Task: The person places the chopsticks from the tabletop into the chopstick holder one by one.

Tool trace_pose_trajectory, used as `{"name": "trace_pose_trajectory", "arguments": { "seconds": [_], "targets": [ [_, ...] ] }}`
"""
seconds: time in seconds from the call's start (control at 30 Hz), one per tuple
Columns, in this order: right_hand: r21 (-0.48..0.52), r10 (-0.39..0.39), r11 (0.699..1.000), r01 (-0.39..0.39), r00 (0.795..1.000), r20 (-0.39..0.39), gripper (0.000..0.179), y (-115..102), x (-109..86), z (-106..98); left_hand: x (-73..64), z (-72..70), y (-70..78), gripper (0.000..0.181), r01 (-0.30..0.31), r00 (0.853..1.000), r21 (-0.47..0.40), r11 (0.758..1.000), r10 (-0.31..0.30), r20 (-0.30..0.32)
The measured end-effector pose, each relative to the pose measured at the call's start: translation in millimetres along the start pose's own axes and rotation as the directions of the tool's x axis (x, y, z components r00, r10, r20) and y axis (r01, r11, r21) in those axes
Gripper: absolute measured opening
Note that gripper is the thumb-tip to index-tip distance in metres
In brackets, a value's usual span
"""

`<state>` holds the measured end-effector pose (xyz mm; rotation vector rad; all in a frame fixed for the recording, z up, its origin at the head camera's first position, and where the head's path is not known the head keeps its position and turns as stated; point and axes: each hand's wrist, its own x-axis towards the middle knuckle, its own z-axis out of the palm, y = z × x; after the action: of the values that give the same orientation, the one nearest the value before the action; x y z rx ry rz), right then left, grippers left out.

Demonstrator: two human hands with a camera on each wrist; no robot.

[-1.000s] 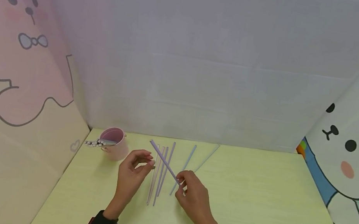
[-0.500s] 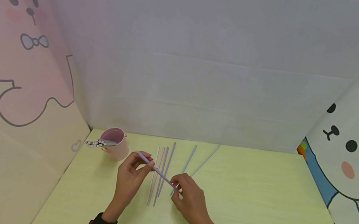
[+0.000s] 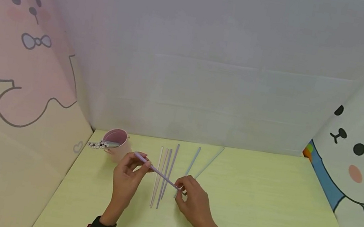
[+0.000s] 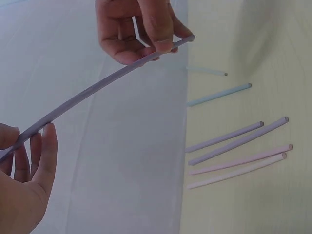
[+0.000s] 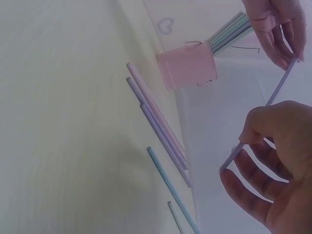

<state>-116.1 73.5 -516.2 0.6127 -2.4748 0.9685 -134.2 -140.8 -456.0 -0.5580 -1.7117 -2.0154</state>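
Note:
My left hand (image 3: 125, 180) pinches a purple pencil (image 3: 162, 175) near its far end, between thumb and fingertips. With its thumb and fingers, my right hand (image 3: 194, 204) pinches the same pencil close to its near end. The pencil is held slantwise above the table, its left end higher in the head view. In the left wrist view its uncut, blunt end (image 4: 191, 38) pokes out past the right-hand fingers. Behind it on the table lie a whitish pencil (image 3: 156, 179), a pink pencil (image 4: 239, 159), two purple ones, a blue pencil (image 3: 193, 161) and a pale green pencil (image 3: 210, 161).
A pink bucket (image 5: 187, 66) stands at the table's back left, with several pastel pencils (image 5: 231, 34) leaning out of it to the left. The pale yellow table (image 3: 260, 205) meets a white cloth backdrop (image 3: 206, 93). Cartoon-printed side panels flank it.
The left hand has closed its fingertips on the purple pencil's far end, then shifted slightly left. The right hand has lowered a little, and the pencil now lies at a flatter slant.

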Motion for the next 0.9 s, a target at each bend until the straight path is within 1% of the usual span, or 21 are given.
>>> {"name": "trace_pose_trajectory", "arguments": {
  "seconds": [0.07,0.2,0.3,0.43,0.53,0.63,0.7,0.9],
  "targets": [
    [-0.012,0.019,1.0,-0.019,1.0,-0.003,0.024,5,-2.5,1,1.9,-4.8,2.3,0.026,-0.009,1.0,-0.021,1.0,0.009,-0.027],
    [-0.048,0.066,0.997,-0.067,0.998,-0.016,0.026,18,-6.7,3,6.9,-15.8,8.0,0.026,-0.041,0.997,-0.033,0.999,0.039,-0.073],
    [-0.075,0.106,0.991,-0.108,0.994,-0.034,0.026,28,-8.8,5,11.7,-24.9,13.1,0.026,-0.073,0.992,-0.032,0.997,0.069,-0.109],
    [-0.078,0.176,0.98,-0.181,0.983,-0.061,0.022,40,-9.8,5,20.5,-37.2,19.9,0.026,-0.115,0.982,-0.061,0.991,0.104,-0.159],
    [-0.074,0.239,0.967,-0.243,0.969,-0.065,0.019,47,-9.7,5,28.5,-46.5,26.7,0.027,-0.137,0.972,-0.085,0.987,0.118,-0.202],
    [-0.094,0.302,0.947,-0.306,0.952,-0.057,0.018,52,-9.9,7,35.6,-56.7,35.1,0.027,-0.157,0.96,-0.071,0.985,0.135,-0.246],
    [-0.122,0.337,0.932,-0.342,0.939,-0.06,0.017,55,-10.0,8,39.4,-64.0,40.0,0.027,-0.173,0.95,-0.04,0.984,0.156,-0.269],
    [-0.19,0.393,0.896,-0.401,0.916,-0.079,0.015,60,-7.7,12,50.1,-84.3,51.8,0.028,-0.226,0.915,0.007,0.974,0.214,-0.343]
  ]
}}
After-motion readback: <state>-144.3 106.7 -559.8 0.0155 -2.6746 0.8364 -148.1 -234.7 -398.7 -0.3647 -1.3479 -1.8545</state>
